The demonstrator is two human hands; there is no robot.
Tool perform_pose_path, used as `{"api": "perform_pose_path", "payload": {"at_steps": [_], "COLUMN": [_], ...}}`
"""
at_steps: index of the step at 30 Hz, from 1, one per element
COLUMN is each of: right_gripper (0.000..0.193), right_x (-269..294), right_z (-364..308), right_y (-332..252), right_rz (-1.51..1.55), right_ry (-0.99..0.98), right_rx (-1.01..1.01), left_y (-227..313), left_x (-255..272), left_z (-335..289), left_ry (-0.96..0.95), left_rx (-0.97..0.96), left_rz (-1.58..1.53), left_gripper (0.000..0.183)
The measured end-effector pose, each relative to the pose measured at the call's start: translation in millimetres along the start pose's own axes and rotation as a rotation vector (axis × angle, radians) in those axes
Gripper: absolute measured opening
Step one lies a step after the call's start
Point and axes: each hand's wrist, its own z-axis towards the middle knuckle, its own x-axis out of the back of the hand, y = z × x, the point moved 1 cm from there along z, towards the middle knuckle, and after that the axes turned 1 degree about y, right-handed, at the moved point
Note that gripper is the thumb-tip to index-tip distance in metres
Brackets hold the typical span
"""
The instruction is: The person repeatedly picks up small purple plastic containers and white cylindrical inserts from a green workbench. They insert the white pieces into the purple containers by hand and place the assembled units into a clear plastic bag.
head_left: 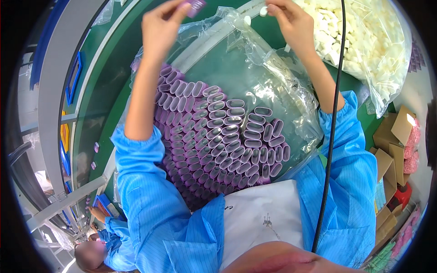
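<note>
At the top left, my left hand (161,29) pinches a small purple plastic case (196,7) between thumb and fingers. My right hand (293,22), at the top right, has its fingers closed on a small white foam piece (263,11). Just left of it, a second white piece (247,20) lies by the edge of a clear plastic bag. Between my forearms, many oval, open-topped purple cases (207,132) stand packed in rows on the clear plastic sheet (291,100).
A clear bag of cream foam pieces (373,41) sits at the upper right. A black cable (334,113) hangs in front of my right arm. Open cardboard boxes (393,136) stand at the right. Another person (114,241) is at the lower left, beside a metal rail (68,204).
</note>
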Motion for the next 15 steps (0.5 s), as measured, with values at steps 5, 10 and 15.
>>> {"api": "perform_pose_path", "payload": {"at_steps": [5,10,15], "right_gripper": [0.014,0.018,0.016], "right_x": [-8.5,-31.9,-30.0], "right_z": [15.6,11.0,5.2], "right_y": [17.9,14.3,4.7], "right_rz": [-0.453,-0.395,-0.622], "right_ry": [-0.154,-0.320,-0.379], "right_rx": [0.383,0.155,0.117], "left_y": [-99.2,-112.9,7.2], "left_x": [23.7,21.6,-5.5], "left_z": [65.7,51.2,-23.3], "left_ry": [-0.187,0.027,-0.136], "left_rx": [0.300,-0.034,-0.539], "left_rz": [0.175,0.856,0.512], "left_gripper": [0.029,0.033,0.023]}}
